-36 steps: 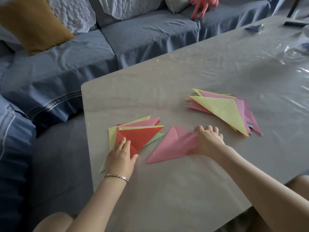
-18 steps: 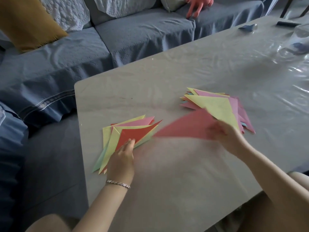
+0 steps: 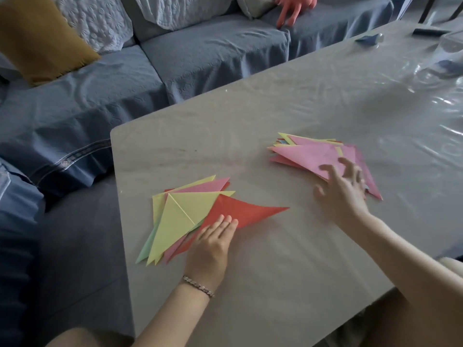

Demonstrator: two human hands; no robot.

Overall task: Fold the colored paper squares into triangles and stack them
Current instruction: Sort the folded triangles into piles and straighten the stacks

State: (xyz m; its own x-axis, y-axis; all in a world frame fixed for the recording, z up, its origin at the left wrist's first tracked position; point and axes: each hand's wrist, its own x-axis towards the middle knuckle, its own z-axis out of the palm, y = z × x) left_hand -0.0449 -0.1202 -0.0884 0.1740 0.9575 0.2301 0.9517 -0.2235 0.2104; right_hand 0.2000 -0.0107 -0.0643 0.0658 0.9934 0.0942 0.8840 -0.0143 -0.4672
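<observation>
The pink triangle (image 3: 313, 156) lies on top of the stack of folded triangles (image 3: 280, 139), just beyond the right hand (image 3: 343, 191); half a second ago that hand held it in the air. The hand now hovers over the stack's near edge with fingers spread wide, holding nothing. The left hand (image 3: 213, 244) presses flat, fingers straight, on a red triangle (image 3: 248, 211), which now sticks out from the other pile (image 3: 180, 214) toward the right hand. Both piles sit on the grey table (image 3: 275, 284).

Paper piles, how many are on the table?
2. One pile lies near the table's left edge, with the left hand resting flat on its red sheet. The other pile lies farther right, by the right hand. No more seem hidden.
</observation>
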